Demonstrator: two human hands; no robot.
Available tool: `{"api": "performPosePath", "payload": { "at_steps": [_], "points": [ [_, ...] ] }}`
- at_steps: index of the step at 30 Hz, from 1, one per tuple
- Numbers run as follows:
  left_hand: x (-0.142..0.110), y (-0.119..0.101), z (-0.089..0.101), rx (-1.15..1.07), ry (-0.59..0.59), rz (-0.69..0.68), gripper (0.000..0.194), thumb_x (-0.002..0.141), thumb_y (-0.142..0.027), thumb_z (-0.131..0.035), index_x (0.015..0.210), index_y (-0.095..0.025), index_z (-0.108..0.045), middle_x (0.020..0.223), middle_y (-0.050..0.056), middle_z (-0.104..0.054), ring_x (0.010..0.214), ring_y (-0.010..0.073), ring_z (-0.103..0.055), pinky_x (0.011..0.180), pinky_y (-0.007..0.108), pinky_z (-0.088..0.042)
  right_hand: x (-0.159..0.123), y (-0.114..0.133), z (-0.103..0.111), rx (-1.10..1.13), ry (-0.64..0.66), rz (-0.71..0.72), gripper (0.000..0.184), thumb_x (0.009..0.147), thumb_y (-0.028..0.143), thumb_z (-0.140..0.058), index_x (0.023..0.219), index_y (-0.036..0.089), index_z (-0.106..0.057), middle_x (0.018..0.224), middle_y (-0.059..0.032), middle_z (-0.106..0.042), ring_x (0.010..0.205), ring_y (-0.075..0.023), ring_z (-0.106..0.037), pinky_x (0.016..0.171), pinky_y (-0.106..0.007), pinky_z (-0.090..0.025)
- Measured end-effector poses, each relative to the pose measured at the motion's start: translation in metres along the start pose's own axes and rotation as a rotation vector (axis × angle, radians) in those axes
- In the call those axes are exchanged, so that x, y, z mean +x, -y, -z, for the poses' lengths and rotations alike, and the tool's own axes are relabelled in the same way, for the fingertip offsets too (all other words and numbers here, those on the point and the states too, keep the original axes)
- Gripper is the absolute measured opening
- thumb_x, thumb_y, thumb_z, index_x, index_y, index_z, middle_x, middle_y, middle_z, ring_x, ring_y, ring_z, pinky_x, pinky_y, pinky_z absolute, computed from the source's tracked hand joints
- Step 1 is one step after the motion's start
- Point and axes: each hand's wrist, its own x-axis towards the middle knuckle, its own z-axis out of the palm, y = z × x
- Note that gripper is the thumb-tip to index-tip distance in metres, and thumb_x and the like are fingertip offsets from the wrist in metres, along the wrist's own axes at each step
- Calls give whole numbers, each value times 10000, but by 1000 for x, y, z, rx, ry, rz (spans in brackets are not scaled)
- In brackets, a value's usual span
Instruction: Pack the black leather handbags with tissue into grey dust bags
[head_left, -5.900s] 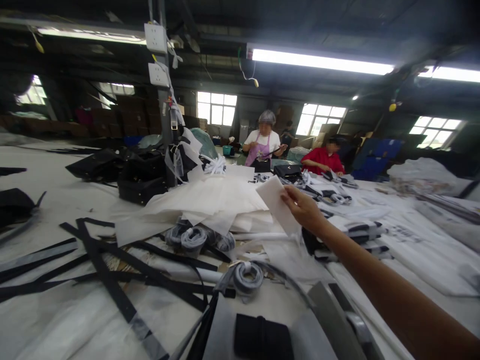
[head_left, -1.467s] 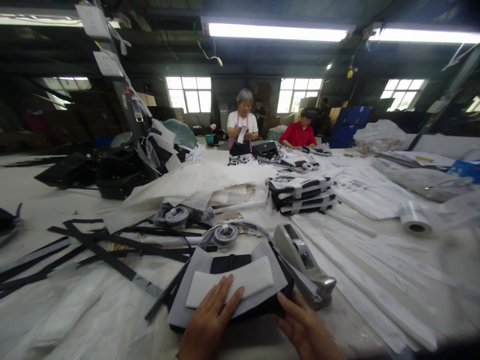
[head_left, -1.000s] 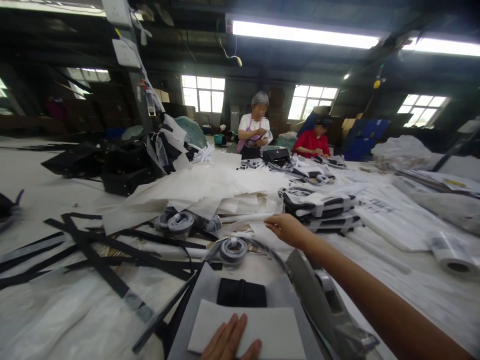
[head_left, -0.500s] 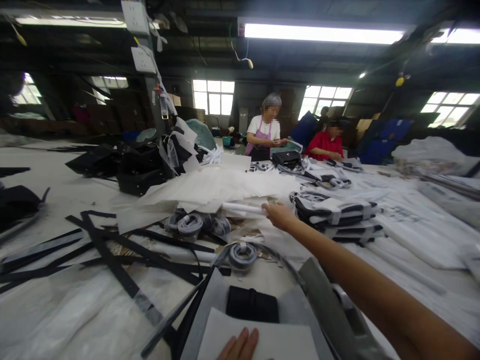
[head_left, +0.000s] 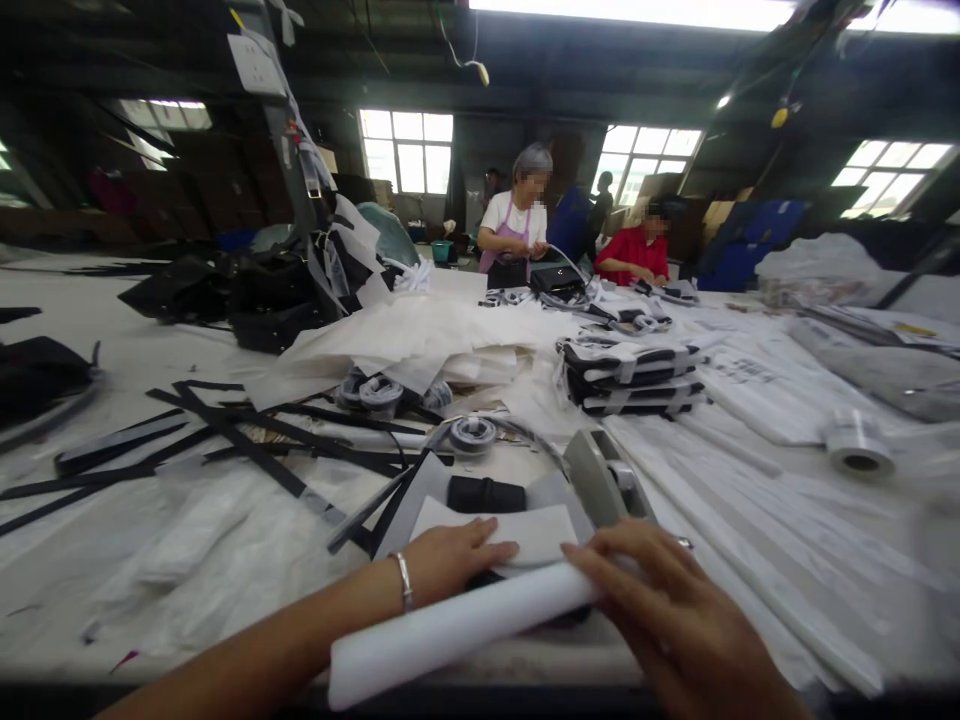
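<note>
My left hand lies flat, fingers out, on a white foam sheet that covers a black bag wrapped in grey cloth. My right hand grips the right end of a rolled white foam sheet, which lies across the table's near edge in front of the bag. A silver bracelet sits on my left wrist.
A grey tape dispenser stands just right of the bag. Black straps and coiled straps lie to the left, white sheets behind, wrapped bags and a tape roll to the right. Two people work at the far end.
My right hand has come back from the white pile at the table's middle with a rolled white sheet, now held at the near edge. My left hand stays on the foam sheet.
</note>
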Motion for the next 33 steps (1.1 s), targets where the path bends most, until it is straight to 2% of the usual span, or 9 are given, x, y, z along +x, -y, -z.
{"api": "performPosePath", "payload": {
  "at_steps": [2,5,11,16,21,23,28,31,33],
  "points": [
    [3,3,13,11,104,-42,747,749,-29,-609,1423,-306,-446,1501,81,-432,1253,291,-553,1016,371,-480,-35,17,-23,-122,-26,75,384,921,102,-452,1221,234,-651,1016,-55,-710,939,-209,-654,858,-315,-497],
    [7,3,32,32,242,-81,788,761,-35,-586,1477,-276,-365,1523,122,-383,1275,305,-528,1064,388,-426,-61,35,-60,-168,-127,70,298,924,98,-459,1072,181,-704,909,-41,-748,775,-193,-667,733,-313,-492],
    [12,-2,47,58,329,-65,753,806,-114,-587,1488,-311,-336,1530,102,-374,1282,326,-516,1056,440,-426,-55,52,-121,-168,-221,-146,282,959,131,-460,1108,215,-684,1003,-39,-751,775,-232,-668,710,-369,-482],
    [8,0,48,27,322,-63,794,785,-119,-607,1498,-302,-311,1537,109,-360,1302,315,-497,1072,429,-408,-45,57,-150,-164,-304,-222,244,950,109,-477,1003,204,-695,916,-47,-754,756,-219,-688,695,-345,-516],
    [1,-1,36,-23,249,-73,917,716,-337,-770,1502,-243,-308,1545,168,-331,1335,338,-452,1092,419,-385,-51,59,-158,-160,-315,-234,303,938,69,-450,1069,198,-692,973,-62,-755,813,-219,-711,727,-341,-559],
    [-4,-4,21,20,182,-25,887,732,-254,-761,1497,-260,-312,1550,165,-326,1348,339,-435,1083,433,-399,-60,58,-157,-141,-323,-211,321,936,57,-445,1087,191,-694,1002,-66,-755,851,-201,-718,754,-312,-575],
    [-17,-14,-25,141,-77,20,717,866,3,-508,1487,-305,-325,1565,153,-296,1415,299,-326,1119,440,-367,-84,48,-140,-82,-321,-70,344,929,55,-451,1143,186,-686,1036,-62,-760,970,-184,-707,852,-295,-575],
    [-21,-19,-37,194,-141,21,710,869,38,-465,1480,-301,-337,1564,151,-298,1423,289,-312,1135,453,-350,-85,33,-119,-161,-243,-48,413,910,58,-505,1277,211,-616,1171,-55,-720,1133,-223,-641,1023,-395,-484],
    [-23,-19,-38,212,-158,25,713,860,47,-461,1471,-303,-349,1562,137,-308,1417,280,-328,1130,456,-363,-81,20,-109,-248,-150,-70,472,910,83,-539,1364,211,-539,1326,-72,-627,1263,-275,-544,1103,-488,-389]
  ]
}}
